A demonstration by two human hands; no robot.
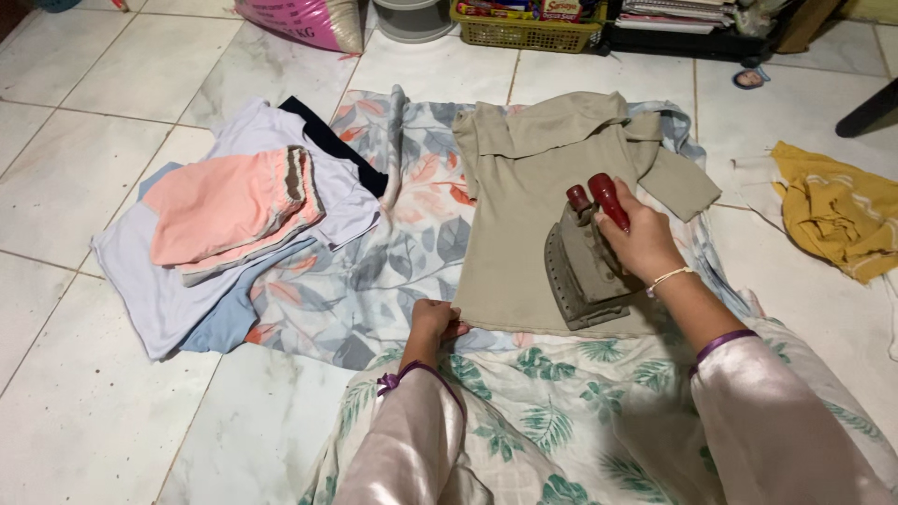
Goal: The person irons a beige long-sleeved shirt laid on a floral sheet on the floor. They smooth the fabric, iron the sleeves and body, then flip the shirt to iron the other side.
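Matt beige cloth shirt (524,252) under a dull metal iron (582,271) — glossy red handle (608,201), glossy floor tiles (94,402).

White tiled floor (112,411), dark low shelf (711,42)

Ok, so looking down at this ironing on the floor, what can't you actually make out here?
Head view, the only one:
- The iron: its sole is pressed against the beige shirt, so it is hidden.
- Right hand: the fingers wrap under the red handle, out of sight.
- Left hand: the fingertips are tucked at the shirt's hem.
- Yellow basket, pink sack: cut off by the top edge.
- Folded stack: the lower pieces are covered.
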